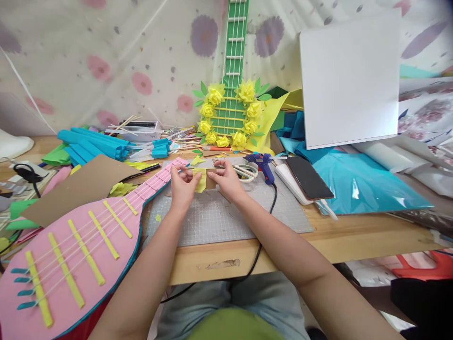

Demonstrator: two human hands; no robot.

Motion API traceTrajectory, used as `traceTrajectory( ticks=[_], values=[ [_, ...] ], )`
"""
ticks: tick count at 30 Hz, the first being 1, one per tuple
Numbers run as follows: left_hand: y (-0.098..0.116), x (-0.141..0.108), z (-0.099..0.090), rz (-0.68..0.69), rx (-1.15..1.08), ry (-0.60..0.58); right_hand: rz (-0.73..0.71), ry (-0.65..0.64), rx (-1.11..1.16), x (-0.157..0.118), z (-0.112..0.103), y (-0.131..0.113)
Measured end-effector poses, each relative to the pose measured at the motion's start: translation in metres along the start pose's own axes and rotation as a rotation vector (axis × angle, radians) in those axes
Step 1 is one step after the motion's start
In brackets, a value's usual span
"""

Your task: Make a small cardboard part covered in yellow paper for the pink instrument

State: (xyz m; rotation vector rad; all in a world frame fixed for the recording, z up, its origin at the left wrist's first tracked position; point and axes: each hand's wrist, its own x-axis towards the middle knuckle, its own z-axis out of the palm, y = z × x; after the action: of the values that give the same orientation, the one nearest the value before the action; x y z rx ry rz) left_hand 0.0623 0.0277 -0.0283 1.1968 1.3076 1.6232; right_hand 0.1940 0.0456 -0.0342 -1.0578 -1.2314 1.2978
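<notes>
Above the grey cutting mat (226,226), both hands meet around a small piece of yellow paper (201,182). My left hand (184,183) pinches its left side between thumb and fingers. Fingers of my right hand (227,178) are closed on a small brown cardboard piece (211,182) that touches the right side of the paper. White-handled scissors (247,173) lie just right of my right hand, beside a blue glue gun (264,166). A pink paper guitar (81,241) with yellow strips lies at the left.
A green guitar (230,111) with yellow flowers stands at the back. A phone (307,177), blue wrapped paper (368,182) and a white board (350,82) are on the right. Brown cardboard (85,189) lies left. The glue gun's black cord crosses the table's front edge.
</notes>
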Motion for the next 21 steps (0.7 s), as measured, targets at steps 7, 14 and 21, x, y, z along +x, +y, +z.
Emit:
traceTrajectory(
  ticks=[7, 14, 21],
  values=[
    [-0.005, 0.006, -0.002, -0.007, -0.063, -0.046, -0.02, 0.135, 0.085, 0.005, -0.006, -0.008],
    [-0.004, 0.008, -0.004, -0.082, -0.093, -0.122, -0.011, 0.13, 0.115, 0.003, -0.005, -0.012],
    [-0.003, 0.006, -0.003, -0.058, -0.033, -0.122, -0.021, 0.085, 0.125, 0.005, -0.004, 0.001]
  ],
)
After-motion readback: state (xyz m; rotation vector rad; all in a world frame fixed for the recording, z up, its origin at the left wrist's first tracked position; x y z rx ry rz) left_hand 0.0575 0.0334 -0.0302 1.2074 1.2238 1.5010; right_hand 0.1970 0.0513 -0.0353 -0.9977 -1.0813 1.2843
